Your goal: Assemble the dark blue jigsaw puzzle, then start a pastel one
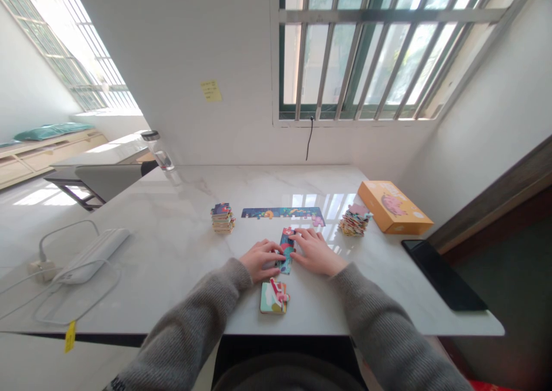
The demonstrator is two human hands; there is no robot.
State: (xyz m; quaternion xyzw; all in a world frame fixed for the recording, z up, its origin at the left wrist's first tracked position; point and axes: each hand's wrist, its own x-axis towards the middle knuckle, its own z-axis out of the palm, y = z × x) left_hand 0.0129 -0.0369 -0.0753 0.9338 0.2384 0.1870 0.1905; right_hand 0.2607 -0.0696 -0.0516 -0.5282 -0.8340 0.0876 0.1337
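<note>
In the head view, the person's bare left hand and bare right hand rest on either side of a short, upright strip of blue-green and red cardboard puzzle pieces, which lies flat on the glossy white marbled table. Both hands are loosely spread, fingertips touching the strip's edges and face, unclenched. A small square stack of pale green and red puzzle pieces sits just below the left hand; beyond both hands lies a long dark-blue assembled puzzle strip, between two taller stacks.

Writing: the orange cardboard box at right bears pale lettering above a pink picture, too blurred to read. The square yellow paper note on the wall carries several handwritten lines, too small to make out. A yellow tag hangs from the white cable at left, its marks illegible.
</note>
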